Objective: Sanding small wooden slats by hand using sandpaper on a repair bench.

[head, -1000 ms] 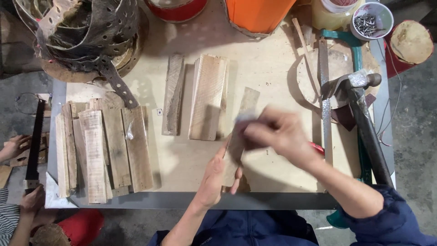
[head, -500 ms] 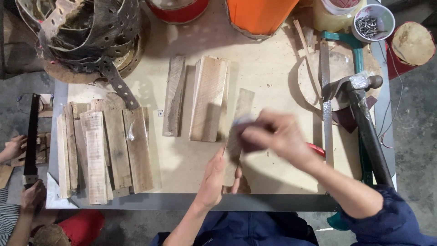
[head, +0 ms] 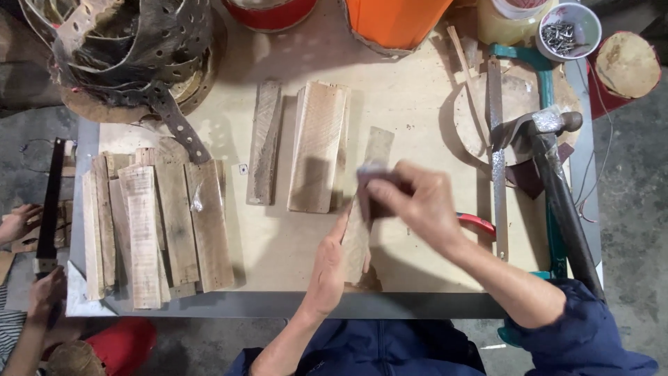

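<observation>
worktop (head: pixel 417 125): pale board surface, near edge runs just below the left hand (head: pixel 327 268). open room between the slat pile (head: pixel 153 223) at left and the strip (head: pixel 365 209) in hand; more bare surface right of the strip up to the saw (head: pixel 495 174) and hammer (head: pixel 557 181). far edge crowded: orange bucket (head: pixel 393 21), red tub (head: pixel 271 12), cup of nails (head: pixel 567 29), heap of perforated straps (head: pixel 125 49) at far left. two more pieces lie mid-worktop, a narrow grey slat (head: pixel 264 143) and a wider pale stack (head: pixel 319 146), apart from each other and just left of the strip.

strip: narrow, long, weathered grey-brown wood, lying roughly lengthwise away from the person, slightly tilted; far end near the pale stack, near end close to the worktop's near edge. left hand flat along its left side, fingers extended, pressing on it. right hand (head: pixel 417 205) closed around a small dark block (head: pixel 372 188), set on the strip's upper half. block blurred; material cannot be told.

another person's hands at far left edge, one (head: pixel 17 219) by a dark bar (head: pixel 50 202), one (head: pixel 45 292) below it.

versus half a second ago: right hand and block sit slightly farther up the strip; left hand, strip and all other items unchanged.
</observation>
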